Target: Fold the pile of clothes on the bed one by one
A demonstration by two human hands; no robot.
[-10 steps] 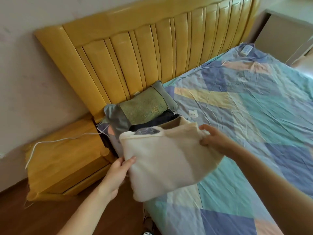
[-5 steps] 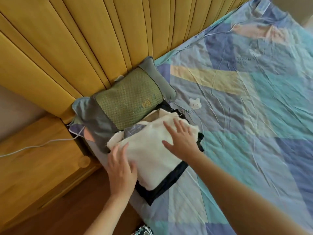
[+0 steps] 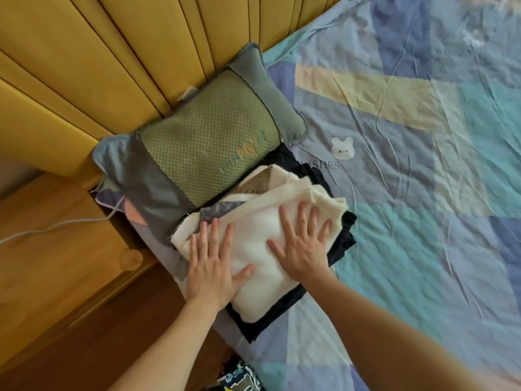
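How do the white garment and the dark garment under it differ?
The white garment is cream and thick-looking; the dark garment is navy or black and looks thin. The white one lies on top with most of its upper face showing; the dark one shows only as edges around it. Both hands, left and right, press flat on the white one; neither touches the dark one. Both are folded, stacked beside the pillow.

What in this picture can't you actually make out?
Head view only:
- Folded dark navy garment: mostly covered by the folded cream fleece garment under the left hand and right hand.
- Patterned fabric: cut off by the bottom edge.
- Embroidered lettering on the green mesh pillow: too small.
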